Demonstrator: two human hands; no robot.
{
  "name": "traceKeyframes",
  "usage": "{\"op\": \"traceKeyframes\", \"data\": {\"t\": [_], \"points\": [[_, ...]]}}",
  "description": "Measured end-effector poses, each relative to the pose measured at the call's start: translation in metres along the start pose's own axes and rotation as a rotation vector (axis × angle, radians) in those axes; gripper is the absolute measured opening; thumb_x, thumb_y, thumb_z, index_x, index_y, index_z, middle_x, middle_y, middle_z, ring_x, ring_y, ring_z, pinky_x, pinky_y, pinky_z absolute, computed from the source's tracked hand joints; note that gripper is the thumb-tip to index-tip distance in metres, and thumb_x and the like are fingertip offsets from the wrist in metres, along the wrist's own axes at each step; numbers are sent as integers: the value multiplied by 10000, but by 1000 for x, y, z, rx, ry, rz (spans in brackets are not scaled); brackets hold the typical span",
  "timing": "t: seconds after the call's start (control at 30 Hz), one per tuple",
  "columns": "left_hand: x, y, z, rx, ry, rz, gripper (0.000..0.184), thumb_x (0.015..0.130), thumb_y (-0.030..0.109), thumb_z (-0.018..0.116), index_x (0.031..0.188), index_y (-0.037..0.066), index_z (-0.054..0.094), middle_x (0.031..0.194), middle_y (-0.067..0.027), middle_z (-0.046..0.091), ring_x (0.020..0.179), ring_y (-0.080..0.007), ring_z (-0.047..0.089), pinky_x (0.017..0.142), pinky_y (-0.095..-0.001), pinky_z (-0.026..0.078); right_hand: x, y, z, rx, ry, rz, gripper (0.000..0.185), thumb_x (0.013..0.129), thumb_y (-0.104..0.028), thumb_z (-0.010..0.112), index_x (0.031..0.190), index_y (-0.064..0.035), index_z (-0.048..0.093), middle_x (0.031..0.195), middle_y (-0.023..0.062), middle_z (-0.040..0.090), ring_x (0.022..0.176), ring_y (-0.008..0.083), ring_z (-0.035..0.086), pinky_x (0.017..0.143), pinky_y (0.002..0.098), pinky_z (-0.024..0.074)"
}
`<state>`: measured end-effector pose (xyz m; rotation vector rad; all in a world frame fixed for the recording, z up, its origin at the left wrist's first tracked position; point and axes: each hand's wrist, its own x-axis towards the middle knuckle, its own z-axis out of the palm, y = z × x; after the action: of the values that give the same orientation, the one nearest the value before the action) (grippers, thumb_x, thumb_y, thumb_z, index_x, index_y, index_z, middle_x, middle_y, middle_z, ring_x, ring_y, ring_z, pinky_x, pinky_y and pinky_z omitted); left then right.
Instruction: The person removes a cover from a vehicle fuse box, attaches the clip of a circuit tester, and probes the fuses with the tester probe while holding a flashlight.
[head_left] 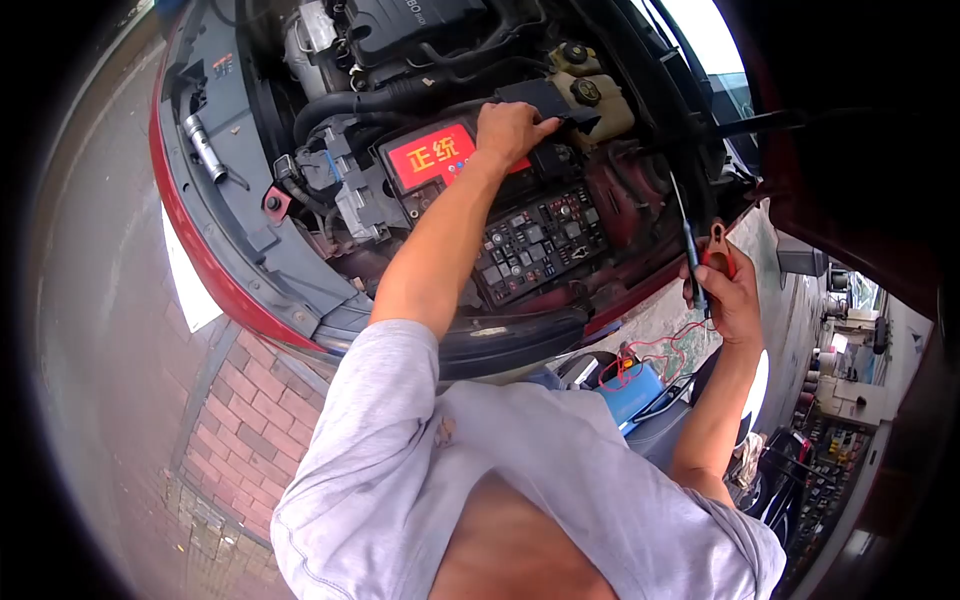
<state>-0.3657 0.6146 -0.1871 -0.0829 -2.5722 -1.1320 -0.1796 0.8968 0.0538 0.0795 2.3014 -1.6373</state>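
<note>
My left hand point(508, 132) reaches over the car battery point(432, 152), which carries a red label with yellow characters. Its fingers are curled at the battery's far edge, closed on a black plastic cover point(537, 97); the fingertips are partly hidden. On the right, my right hand point(732, 297) is closed around a red-handled battery clamp point(718, 250), jaws pointing up. The same hand holds a screwdriver-like tool point(696, 268) with a thin metal shaft and dark handle. Just below the battery lies an uncovered fuse box point(540, 245).
A silver flashlight-like cylinder point(204, 149) rests on the front trim. Yellowed fluid reservoirs point(605, 105) stand beyond my left hand. Below the red fender point(640, 306), a blue box point(632, 392) sits with red wires point(672, 345). Shop shelves point(825, 460) line the right.
</note>
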Motion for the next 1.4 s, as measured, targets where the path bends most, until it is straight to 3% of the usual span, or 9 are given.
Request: {"op": "traceKeyframes", "data": {"t": [0.27,0.43,0.53,0.67,0.83,0.93,1.17,1.3,1.4], "points": [[-1,11,-1,28,-46,-103,513,905,583,655,971,102,823,846,-167,759,861,-356,741,822,-448,570,90,86,-130,-206,369,83,280,931,-98,611,1204,-37,622,900,55,688,730,142,667,582,315,610],[1,14,2,11,-47,-158,514,911,577,656,1027,103,819,899,-176,763,893,-366,740,834,-453,567,168,100,-151,-731,265,-140,375,982,-100,583,1356,-100,569,1026,112,692,872,242,713,694,392,607],[0,15,0,2,-42,-173,504,913,568,665,1042,105,818,914,-183,763,902,-363,741,834,-450,567,202,138,-158,-1273,251,-579,484,960,-95,594,1439,-103,524,1131,175,662,1026,367,703,843,469,580],[-3,14,1,-36,8,-143,489,909,555,685,1037,102,819,912,-186,766,899,-367,742,832,-441,569,200,169,-137,-1437,282,-495,550,915,-124,644,1442,-114,486,1182,167,613,1058,393,683,850,505,588],[0,13,-1,-23,-30,-170,504,886,565,714,1026,94,821,919,-189,770,895,-368,745,839,-434,570,179,188,-126,-1429,358,-321,477,912,-144,656,1371,-120,527,1198,164,613,1092,376,670,864,513,576],[1,18,-9,-64,-81,-218,490,892,542,728,1041,85,821,800,-190,754,618,-289,732,752,-394,584,182,207,-140,-1375,407,-479,380,940,-164,644,1304,-90,564,1191,166,625,1103,397,646,905,528,535],[4,13,-10,-59,-73,-172,506,897,548,729,1075,81,815,785,-192,752,575,-280,722,712,-374,589,136,148,-111,-699,579,-455,407,1060,-370,557,1249,-12,595,1117,253,656,1109,443,602,918,497,484],[3,11,-5,-82,-77,-184,514,895,546,738,1084,75,813,774,-188,751,563,-278,719,706,-373,589,134,125,-61,-756,284,-728,419,1071,-347,540,1308,-4,579,1157,254,619,1068,458,612,911,507,494],[3,14,-7,-92,-108,-235,522,898,552,734,1101,76,810,759,-178,750,544,-272,716,702,-373,589,159,143,-30,-861,138,-659,408,1069,-333,543,1311,-5,570,1140,260,606,1043,477,628,875,530,515]]}}
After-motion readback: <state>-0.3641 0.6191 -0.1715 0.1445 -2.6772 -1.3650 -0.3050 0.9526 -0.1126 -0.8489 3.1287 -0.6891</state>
